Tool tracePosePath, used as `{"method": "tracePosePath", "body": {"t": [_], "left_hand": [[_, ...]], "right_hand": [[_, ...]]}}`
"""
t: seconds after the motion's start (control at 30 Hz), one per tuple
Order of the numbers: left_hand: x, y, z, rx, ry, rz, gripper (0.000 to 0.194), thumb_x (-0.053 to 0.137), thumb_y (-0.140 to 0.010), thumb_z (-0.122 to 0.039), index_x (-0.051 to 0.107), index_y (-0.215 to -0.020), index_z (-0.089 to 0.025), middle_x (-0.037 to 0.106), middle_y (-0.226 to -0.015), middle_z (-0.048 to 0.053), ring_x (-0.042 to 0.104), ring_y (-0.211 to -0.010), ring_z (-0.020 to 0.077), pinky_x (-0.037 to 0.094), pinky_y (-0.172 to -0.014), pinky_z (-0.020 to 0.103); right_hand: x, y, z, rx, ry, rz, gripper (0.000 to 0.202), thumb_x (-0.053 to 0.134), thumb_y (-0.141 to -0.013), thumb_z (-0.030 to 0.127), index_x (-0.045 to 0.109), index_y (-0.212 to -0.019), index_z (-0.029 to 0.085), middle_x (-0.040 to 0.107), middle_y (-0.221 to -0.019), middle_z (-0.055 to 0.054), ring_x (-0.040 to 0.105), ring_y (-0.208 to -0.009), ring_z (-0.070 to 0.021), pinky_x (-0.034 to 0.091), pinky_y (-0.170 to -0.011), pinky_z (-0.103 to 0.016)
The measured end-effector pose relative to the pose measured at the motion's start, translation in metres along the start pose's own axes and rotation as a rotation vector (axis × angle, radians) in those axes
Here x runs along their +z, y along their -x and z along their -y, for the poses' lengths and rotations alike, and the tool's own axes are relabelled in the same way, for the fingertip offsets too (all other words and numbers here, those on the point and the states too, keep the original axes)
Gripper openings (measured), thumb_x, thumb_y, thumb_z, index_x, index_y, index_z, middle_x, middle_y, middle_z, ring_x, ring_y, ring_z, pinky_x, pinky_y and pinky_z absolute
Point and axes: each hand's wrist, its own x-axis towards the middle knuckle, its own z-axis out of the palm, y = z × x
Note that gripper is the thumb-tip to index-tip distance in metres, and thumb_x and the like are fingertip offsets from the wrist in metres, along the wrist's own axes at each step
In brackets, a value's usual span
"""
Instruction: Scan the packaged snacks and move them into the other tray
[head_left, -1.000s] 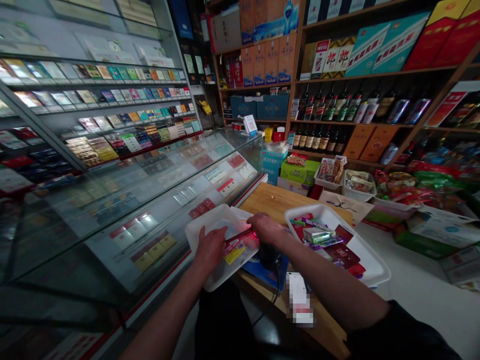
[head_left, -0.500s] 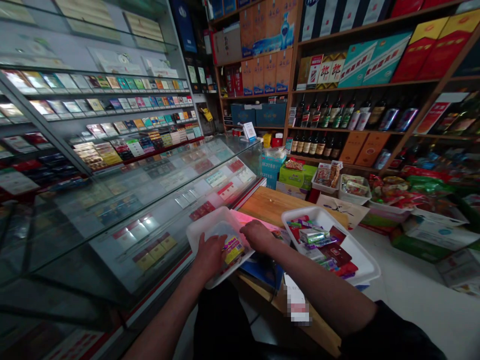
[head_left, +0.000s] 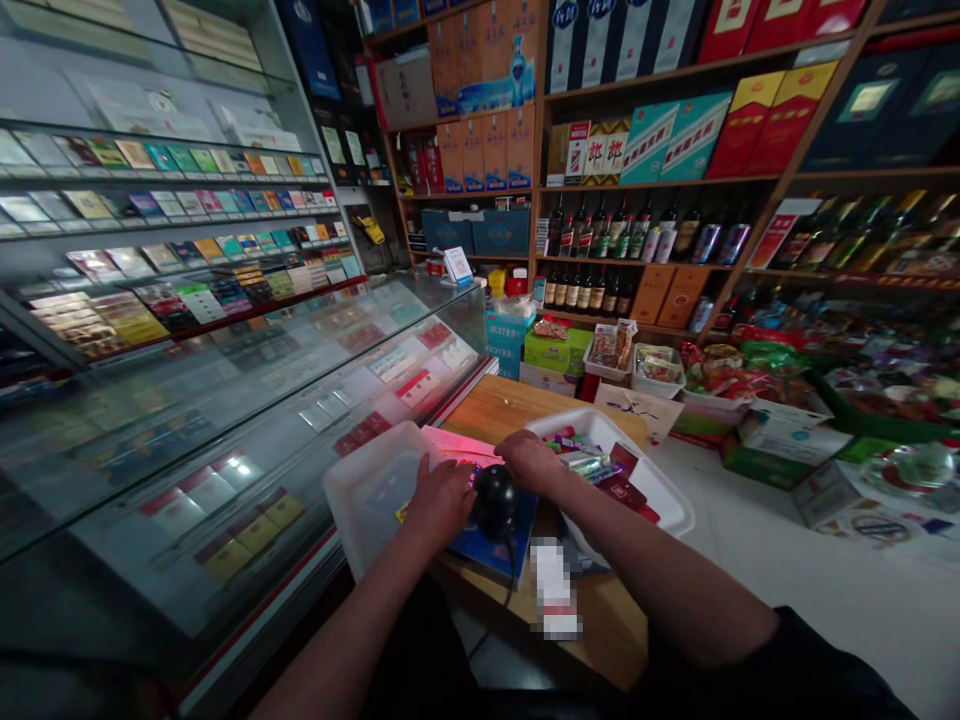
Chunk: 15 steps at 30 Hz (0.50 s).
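Two hands meet over the near side of the wooden desk

In the head view, the left hand point(head_left: 442, 505) is over the right side of a cloudy plastic tub point(head_left: 364, 485). The tub sits past the desk's left edge, by the glass counter point(head_left: 247, 400). Its thumb is up and its fingers point at a bright packet point(head_left: 468, 466), which is partly hidden by the hand. I cannot tell if they pinch it. The hand may be there to keep the tub and packet steady.

The right hand point(head_left: 529, 462) has its fingers curled in, next to a pink sheet point(head_left: 457, 443). What they close on, if anything, cannot be seen. The two hands are near each other but apart.

Between them is a round black gadget point(head_left: 495, 500) with a cord, just above a blue box point(head_left: 487, 553) near the desk's near edge. A white tray point(head_left: 679, 510) of candy packs is at the right edge of the wooden desk point(head_left: 480, 398), perhaps there so the right arm can reach it. A white phone point(head_left: 553, 590) lies near the desk's front edge.
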Motion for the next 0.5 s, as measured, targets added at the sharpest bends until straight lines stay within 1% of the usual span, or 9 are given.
{"method": "tracePosePath", "body": {"t": [0.13, 0.23, 0.3, 0.37, 0.43, 0.5], "left_hand": [[0.008, -0.018, -0.035, 0.059, 0.015, 0.009, 0.027, 0.058, -0.090, -0.027, 0.067, -0.115, -0.024, 0.074, -0.117, 0.009, 0.059, -0.126, 0.0292, 0.015, -0.123, 0.060], [0.013, -0.028, -0.063, 0.109, 0.021, -0.021, 0.022, 0.055, -0.092, -0.026, 0.067, -0.111, -0.024, 0.074, -0.114, 0.008, 0.053, -0.133, 0.0296, 0.011, -0.124, 0.060], [0.015, -0.035, -0.080, 0.133, 0.028, -0.046, 0.025, 0.054, -0.092, -0.024, 0.066, -0.114, -0.025, 0.073, -0.117, 0.008, 0.046, -0.140, 0.0296, 0.008, -0.125, 0.060], [0.018, -0.042, -0.094, 0.152, 0.057, -0.055, 0.029, 0.053, -0.093, -0.024, 0.064, -0.119, -0.026, 0.072, -0.120, 0.008, 0.045, -0.140, 0.0286, 0.006, -0.126, 0.059], [0.023, -0.051, -0.107, 0.170, 0.105, -0.046, 0.035, 0.052, -0.092, -0.023, 0.061, -0.126, -0.025, 0.070, -0.127, 0.008, 0.047, -0.138, 0.0276, 0.008, -0.126, 0.056], [0.031, -0.061, -0.118, 0.184, 0.158, -0.015, 0.042, 0.051, -0.091, -0.020, 0.057, -0.132, -0.024, 0.066, -0.134, 0.009, 0.049, -0.137, 0.0260, 0.015, -0.125, 0.050]], "right_hand": [[0.003, 0.023, -0.033, 0.100, 0.001, -0.008, 0.030, 0.055, -0.088, 0.015, 0.072, -0.113, 0.017, 0.074, -0.111, -0.013, 0.064, -0.110, -0.0256, 0.042, -0.099, -0.034], [0.003, 0.043, -0.059, 0.198, -0.008, -0.023, 0.028, 0.054, -0.090, 0.016, 0.073, -0.110, 0.017, 0.074, -0.110, -0.014, 0.064, -0.109, -0.0260, 0.042, -0.099, -0.034], [0.002, 0.057, -0.076, 0.249, -0.018, -0.035, 0.028, 0.053, -0.090, 0.017, 0.073, -0.109, 0.016, 0.074, -0.110, -0.014, 0.065, -0.109, -0.0259, 0.042, -0.099, -0.033], [0.003, 0.070, -0.092, 0.292, -0.020, -0.039, 0.028, 0.052, -0.090, 0.016, 0.073, -0.109, 0.016, 0.074, -0.111, -0.014, 0.065, -0.110, -0.0256, 0.041, -0.100, -0.032], [0.006, 0.082, -0.108, 0.346, -0.010, -0.032, 0.029, 0.051, -0.091, 0.017, 0.073, -0.110, 0.017, 0.074, -0.111, -0.014, 0.065, -0.110, -0.0254, 0.041, -0.100, -0.033], [0.011, 0.091, -0.121, 0.424, 0.009, -0.012, 0.031, 0.050, -0.091, 0.017, 0.071, -0.113, 0.017, 0.073, -0.110, -0.015, 0.065, -0.109, -0.0257, 0.041, -0.098, -0.034]]}}
